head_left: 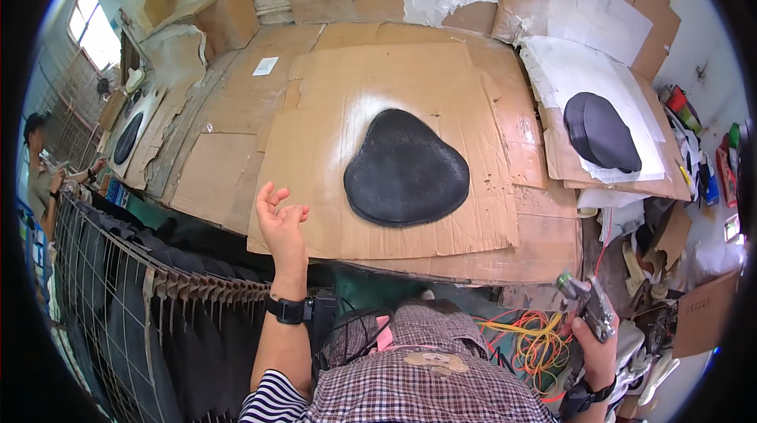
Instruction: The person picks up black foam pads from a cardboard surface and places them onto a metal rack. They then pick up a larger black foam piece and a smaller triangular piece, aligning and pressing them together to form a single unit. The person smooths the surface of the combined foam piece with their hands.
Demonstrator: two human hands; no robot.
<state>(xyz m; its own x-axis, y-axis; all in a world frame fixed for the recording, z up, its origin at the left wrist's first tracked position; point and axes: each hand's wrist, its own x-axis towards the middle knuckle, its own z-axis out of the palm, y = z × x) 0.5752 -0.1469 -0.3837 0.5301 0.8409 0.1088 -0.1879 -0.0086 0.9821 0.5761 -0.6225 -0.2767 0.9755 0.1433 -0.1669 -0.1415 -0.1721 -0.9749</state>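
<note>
Fingers on my left hand (281, 222) are loosely spread and slightly curled, palm turned inward, holding nothing; the hand hovers over the near left corner of the big cardboard sheet (315, 139), and I cannot tell whether it touches it. My right hand (595, 344) is wrapped tight around a spray gun (587, 305), fingers closed on its grip, down by the right edge of the bench.

I count three black pads in view. One pad (406, 168) lies flat in the middle of the cardboard sheet, near my left hand but apart from it. A second pad (602, 131), which looks like a stack of two, sits on white paper (568, 68) at the right. A third pad (128, 137) lies far left on another board.

I see two wrist straps, one on each arm. One tangle of orange and yellow hose (536, 336) lies just left of the spray gun. One wire rack (102, 289) of dark pieces stands at my lower left. One other person (39, 178) stands at the far left edge, well apart from my hands.
</note>
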